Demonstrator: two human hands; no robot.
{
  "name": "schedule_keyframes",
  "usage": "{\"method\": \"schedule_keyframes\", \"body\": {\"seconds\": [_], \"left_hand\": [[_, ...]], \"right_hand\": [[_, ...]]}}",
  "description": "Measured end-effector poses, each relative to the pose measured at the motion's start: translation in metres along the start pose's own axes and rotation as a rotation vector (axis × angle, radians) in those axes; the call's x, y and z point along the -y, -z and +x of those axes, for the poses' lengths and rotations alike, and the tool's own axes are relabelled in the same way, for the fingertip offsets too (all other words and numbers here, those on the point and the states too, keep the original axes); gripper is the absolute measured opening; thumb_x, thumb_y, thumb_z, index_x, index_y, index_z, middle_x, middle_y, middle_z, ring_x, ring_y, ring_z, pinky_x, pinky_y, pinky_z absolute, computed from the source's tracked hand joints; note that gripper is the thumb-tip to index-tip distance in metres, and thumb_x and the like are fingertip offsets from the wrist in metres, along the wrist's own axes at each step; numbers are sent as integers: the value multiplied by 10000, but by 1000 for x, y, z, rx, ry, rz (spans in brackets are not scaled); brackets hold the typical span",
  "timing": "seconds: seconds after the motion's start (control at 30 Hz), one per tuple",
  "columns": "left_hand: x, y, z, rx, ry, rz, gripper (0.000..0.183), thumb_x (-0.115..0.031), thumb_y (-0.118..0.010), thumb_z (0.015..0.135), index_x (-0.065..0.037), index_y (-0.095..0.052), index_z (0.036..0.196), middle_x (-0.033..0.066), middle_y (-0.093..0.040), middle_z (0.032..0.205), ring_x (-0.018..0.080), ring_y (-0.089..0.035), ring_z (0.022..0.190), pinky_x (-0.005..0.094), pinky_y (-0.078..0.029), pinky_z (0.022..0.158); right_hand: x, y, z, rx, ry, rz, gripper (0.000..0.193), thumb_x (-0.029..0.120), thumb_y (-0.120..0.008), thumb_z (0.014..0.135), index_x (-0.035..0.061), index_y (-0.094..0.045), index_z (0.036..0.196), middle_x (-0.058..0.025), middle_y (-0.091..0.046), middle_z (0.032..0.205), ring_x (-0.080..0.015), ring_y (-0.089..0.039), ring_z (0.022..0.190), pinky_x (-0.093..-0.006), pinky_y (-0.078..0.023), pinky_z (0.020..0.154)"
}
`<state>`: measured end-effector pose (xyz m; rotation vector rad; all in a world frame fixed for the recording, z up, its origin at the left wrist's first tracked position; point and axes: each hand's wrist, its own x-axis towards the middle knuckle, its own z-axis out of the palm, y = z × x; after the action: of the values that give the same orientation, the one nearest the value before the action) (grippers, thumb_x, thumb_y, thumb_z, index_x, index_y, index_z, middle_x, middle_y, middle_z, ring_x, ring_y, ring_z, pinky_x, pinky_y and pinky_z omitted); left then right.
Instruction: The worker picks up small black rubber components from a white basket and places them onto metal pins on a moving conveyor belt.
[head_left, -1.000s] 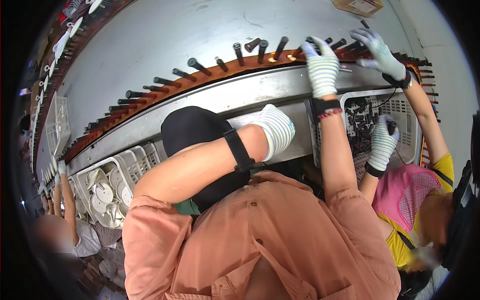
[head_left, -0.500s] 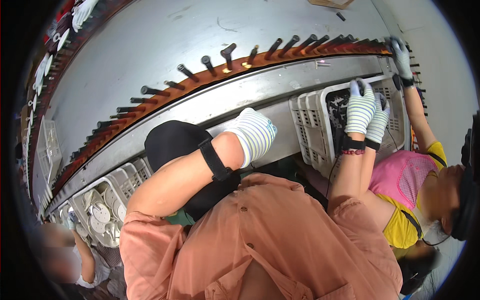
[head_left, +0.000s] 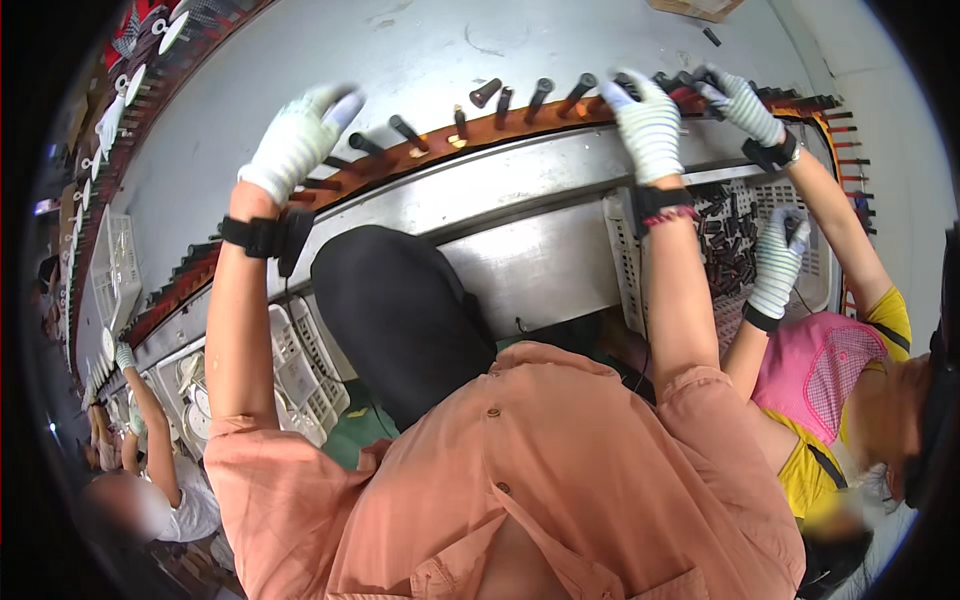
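While both gloved hands reach up — right hand (head_left: 648,125) fingers on one black peg (head_left: 628,84), left hand (head_left: 298,140) fingers released.

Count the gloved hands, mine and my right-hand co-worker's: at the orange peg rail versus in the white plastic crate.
At the orange peg rail: 3 (your left hand, your right hand, co-worker's upper hand).
In the white plastic crate: 1 (co-worker's lower hand).
Total: 4.

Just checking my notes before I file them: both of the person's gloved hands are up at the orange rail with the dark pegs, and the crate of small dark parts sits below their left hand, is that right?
Not quite. In the head view the crate of dark parts sits below the right hand, not the left hand. Both gloved hands are indeed up at the orange rail with its dark pegs.
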<state>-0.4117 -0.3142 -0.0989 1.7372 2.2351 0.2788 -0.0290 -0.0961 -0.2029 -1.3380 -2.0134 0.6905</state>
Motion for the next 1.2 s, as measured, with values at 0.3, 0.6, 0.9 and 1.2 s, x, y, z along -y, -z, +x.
{"method": "schedule_keyframes", "body": {"seconds": [0.3, 0.6, 0.9, 1.2], "left_hand": [[78, -28, -44, 15, 544, -531, 574, -493, -482, 1081, 4, -756, 1167, 166, -765, 1039, 261, -712, 946, 383, -539, 906], [139, -39, -55, 39, 701, -695, 569, -508, -532, 1063, 3, -758, 1169, 155, -767, 1057, 214, -686, 859, 363, -558, 831], [101, -15, -26, -268, 174, -175, 426, -392, -521, 1085, -63, -712, 1275, 195, -712, 1259, 387, -655, 1194, 423, -492, 1038], [-73, -34, 88, 83, -394, -197, 398, -353, -514, 1086, -91, -669, 1340, 182, -685, 1305, 371, -626, 1240, 427, -479, 1057]], "right_hand": [[58, -17, -45, -58, -178, 376, 222, 174, -772, 954, -14, -769, 1071, -121, -743, 941, -180, -666, 836, -322, -541, 820], [128, -59, -41, 30, -105, 602, 225, 194, -793, 932, -1, -744, 1032, -77, -724, 792, -137, -665, 687, -293, -535, 678], [18, 96, -80, -227, -227, 4, 285, 228, -682, 1004, 19, -739, 1189, -142, -761, 1094, -235, -709, 1001, -355, -529, 937], [-54, 115, -109, -43, -247, -643, 338, 236, -689, 939, 41, -738, 1210, -252, -718, 1209, -402, -673, 1162, -457, -501, 1060]]}}
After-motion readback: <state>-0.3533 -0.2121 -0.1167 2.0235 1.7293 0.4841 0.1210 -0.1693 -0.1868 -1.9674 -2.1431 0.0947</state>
